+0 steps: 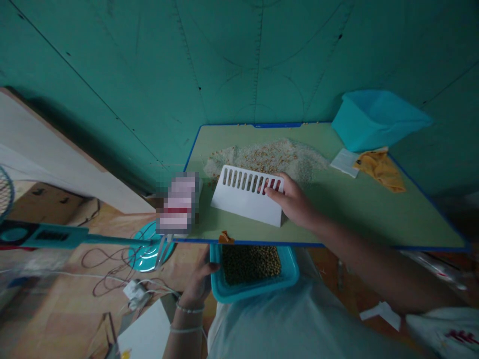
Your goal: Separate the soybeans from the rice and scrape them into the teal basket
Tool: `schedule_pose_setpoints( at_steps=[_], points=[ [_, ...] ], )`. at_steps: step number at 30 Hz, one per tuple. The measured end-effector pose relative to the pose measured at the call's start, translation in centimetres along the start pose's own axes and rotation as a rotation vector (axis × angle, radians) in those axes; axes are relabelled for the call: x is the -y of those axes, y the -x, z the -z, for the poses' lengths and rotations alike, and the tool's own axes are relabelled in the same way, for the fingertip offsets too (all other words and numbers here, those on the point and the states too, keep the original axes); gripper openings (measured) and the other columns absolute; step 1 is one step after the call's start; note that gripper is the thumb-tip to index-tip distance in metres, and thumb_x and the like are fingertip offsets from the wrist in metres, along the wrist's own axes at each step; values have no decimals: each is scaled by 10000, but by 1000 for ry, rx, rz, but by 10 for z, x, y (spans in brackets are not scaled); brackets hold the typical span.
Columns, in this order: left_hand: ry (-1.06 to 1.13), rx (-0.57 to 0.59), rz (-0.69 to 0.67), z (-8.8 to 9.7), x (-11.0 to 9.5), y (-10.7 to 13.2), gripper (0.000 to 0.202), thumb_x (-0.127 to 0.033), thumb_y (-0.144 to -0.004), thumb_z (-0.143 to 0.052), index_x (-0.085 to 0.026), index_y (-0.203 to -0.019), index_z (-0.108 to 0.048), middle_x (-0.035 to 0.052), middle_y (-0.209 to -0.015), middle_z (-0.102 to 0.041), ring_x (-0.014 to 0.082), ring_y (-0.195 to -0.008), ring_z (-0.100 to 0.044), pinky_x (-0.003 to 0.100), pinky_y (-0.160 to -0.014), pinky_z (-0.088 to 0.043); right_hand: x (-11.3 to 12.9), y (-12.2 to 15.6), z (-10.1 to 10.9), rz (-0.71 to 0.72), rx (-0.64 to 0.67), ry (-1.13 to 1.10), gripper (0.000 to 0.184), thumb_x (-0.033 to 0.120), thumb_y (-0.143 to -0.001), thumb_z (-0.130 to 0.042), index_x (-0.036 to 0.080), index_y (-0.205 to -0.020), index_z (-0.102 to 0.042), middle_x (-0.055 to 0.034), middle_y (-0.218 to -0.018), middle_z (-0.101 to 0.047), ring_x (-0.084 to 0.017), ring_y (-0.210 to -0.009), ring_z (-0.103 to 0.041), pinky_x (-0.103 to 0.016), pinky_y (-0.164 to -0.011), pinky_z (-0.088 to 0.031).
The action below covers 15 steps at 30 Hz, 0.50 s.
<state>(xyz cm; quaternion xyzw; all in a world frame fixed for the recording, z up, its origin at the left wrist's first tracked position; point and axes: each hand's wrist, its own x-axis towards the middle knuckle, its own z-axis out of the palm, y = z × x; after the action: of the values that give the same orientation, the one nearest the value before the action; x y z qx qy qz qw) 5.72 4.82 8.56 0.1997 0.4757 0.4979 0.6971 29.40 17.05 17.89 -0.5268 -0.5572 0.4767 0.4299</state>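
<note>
My right hand (294, 202) grips the right end of a white slotted scraper (245, 194) that rests on a pale green table (355, 204) with a blue rim. Behind the scraper lies a spread pile of white grains mixed with yellowish beans (265, 157). My left hand (198, 284) holds the left rim of a teal tray (254, 289) filled with brownish beans, kept just under the table's near edge, above my lap. An orange scrap (225, 238) lies on that edge.
A teal tub (374, 119) stands at the table's far right, with a white card (345, 162) and a yellow cloth (381, 169) beside it. A blurred pink object (178, 202) sits at the table's left edge. A standing fan (48, 234) and cables lie on the floor at left.
</note>
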Motion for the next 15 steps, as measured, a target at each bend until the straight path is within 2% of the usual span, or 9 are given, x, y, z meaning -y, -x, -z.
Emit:
schedule_pose_setpoints(
  at_steps=[4, 9, 15],
  points=[
    [-23, 36, -9, -4, 0, 0, 512, -130, -538, -664, -228, -1037, -724, 38, -1124, -745, 345, -1311, -479, 453, -1107, -369, 7, -13, -9, 23, -38, 58, 222, 228, -741, -576, 259, -922, -451, -30, -830, -620, -240, -804, -601, -419, -746, -467],
    [12, 54, 43, -3, 3, -2, 516, -153, -519, -717, -270, -1020, -750, 14, -1150, -751, 370, -1332, -454, 475, -1124, -339, 7, -29, -20, 49, -98, 48, 184, 217, -761, -543, 247, -903, -431, -42, -833, -592, -228, -782, -581, -403, -735, -459],
    [19, 59, 23, -2, 7, -4, 534, -188, -511, -726, -285, -1035, -751, 0, -1219, -725, 373, -1370, -404, 486, -1165, -264, 1, -34, -17, 69, -128, 22, 193, 257, -721, -567, 249, -847, -421, -5, -746, -545, -204, -690, -546, -355, -606, -440]
  ],
)
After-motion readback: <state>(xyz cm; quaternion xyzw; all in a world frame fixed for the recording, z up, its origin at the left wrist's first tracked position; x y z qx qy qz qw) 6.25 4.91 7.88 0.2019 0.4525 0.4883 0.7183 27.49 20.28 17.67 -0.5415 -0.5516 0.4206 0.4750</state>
